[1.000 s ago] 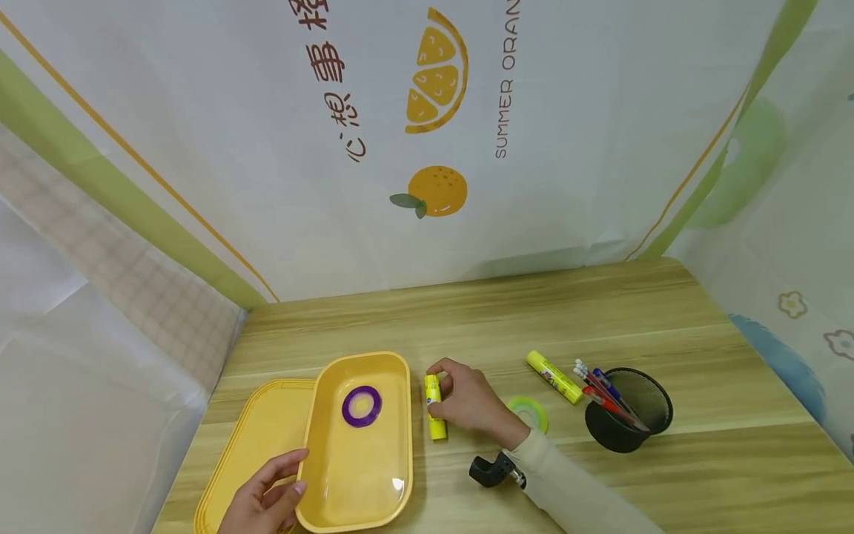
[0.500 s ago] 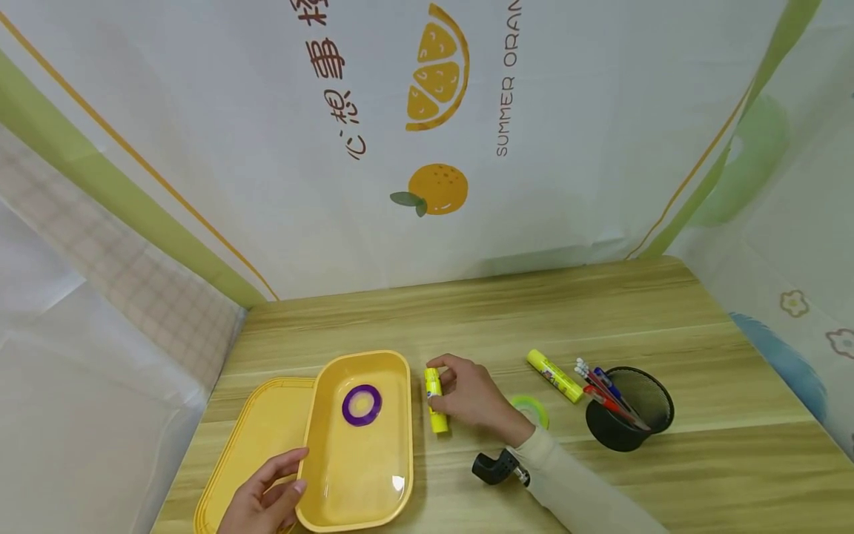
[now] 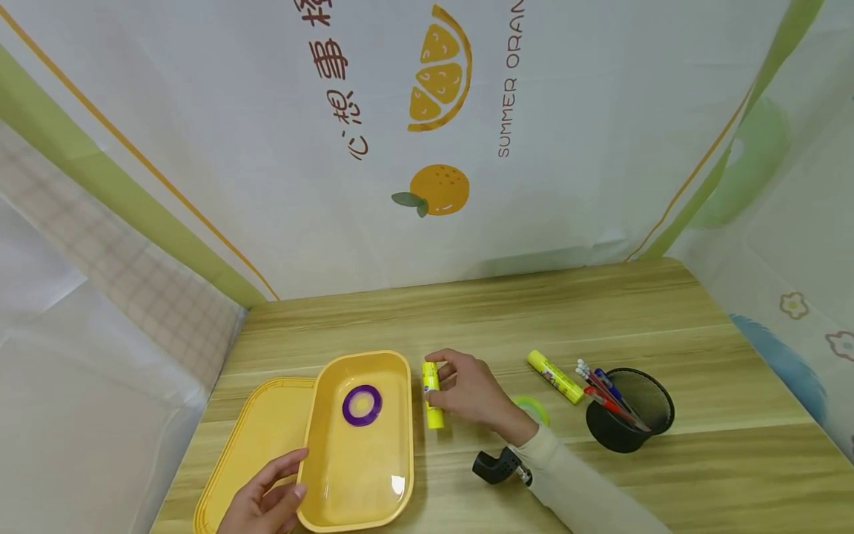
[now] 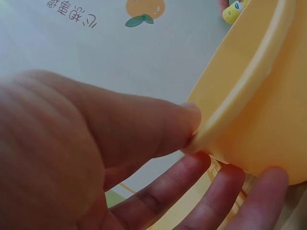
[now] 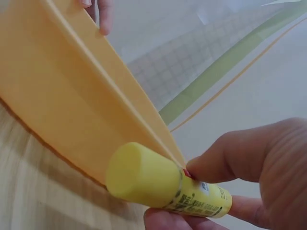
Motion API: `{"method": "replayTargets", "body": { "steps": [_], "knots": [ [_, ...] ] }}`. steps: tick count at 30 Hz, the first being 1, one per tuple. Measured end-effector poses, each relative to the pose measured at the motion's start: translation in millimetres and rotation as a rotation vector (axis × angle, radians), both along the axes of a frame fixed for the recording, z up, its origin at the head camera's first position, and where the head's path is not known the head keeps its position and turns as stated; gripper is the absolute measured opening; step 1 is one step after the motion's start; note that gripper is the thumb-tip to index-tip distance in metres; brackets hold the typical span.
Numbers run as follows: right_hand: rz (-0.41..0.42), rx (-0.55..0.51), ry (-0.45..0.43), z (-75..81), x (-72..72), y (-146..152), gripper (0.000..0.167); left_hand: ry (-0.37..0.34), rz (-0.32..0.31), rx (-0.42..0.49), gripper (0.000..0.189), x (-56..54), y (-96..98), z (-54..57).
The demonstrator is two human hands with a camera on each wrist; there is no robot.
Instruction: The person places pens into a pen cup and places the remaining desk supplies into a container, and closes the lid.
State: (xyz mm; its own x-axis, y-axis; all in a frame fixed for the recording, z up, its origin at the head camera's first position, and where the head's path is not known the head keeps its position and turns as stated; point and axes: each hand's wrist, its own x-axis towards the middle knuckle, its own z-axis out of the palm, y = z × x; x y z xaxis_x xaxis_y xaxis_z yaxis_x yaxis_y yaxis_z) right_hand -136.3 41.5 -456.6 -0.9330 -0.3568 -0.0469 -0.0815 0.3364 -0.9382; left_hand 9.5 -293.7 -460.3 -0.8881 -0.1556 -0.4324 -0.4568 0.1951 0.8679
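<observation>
My right hand [image 3: 470, 389] pinches a yellow glue stick [image 3: 432, 397] between thumb and fingers, just right of the yellow plastic box [image 3: 353, 482]. In the right wrist view the capped end of the glue stick [image 5: 144, 177] overlaps the box's outer wall [image 5: 72, 96]. The left hand [image 3: 267, 493] holds the box's left side. Seen from the left wrist, its thumb sits at the rim [image 4: 240, 91] and the fingers lie against the outside. Inside the box is a roll of tape with a purple ring [image 3: 362, 406].
A yellow lid [image 3: 256, 437] lies partly beneath the box. To the right are a second glue stick [image 3: 555, 377], a green tape roll [image 3: 534, 408] half behind the right wrist, and a black mesh pen cup [image 3: 630, 423], tilted, with pens. Fabric hangs behind the wooden table [image 3: 507, 311].
The right hand and its glue stick have shifted slightly away from the person, toward the back of the table. The left hand and box have stayed put.
</observation>
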Motion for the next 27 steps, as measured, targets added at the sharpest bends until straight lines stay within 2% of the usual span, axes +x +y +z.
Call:
{"method": "replayTargets", "body": {
  "steps": [8,20,27],
  "knots": [
    [-0.005,-0.043,-0.005,7.5,2.7,-2,0.059,-0.004,-0.009,0.099,0.069,0.9,-4.9,-5.3],
    [0.014,-0.126,-0.070,14.9,5.1,-9,0.060,0.021,-0.054,0.124,0.063,3.6,-7.5,-4.7],
    [0.038,-0.154,-0.096,19.1,8.2,-17,0.057,0.027,-0.060,0.123,0.061,3.8,-7.0,-4.0]
  ]
}}
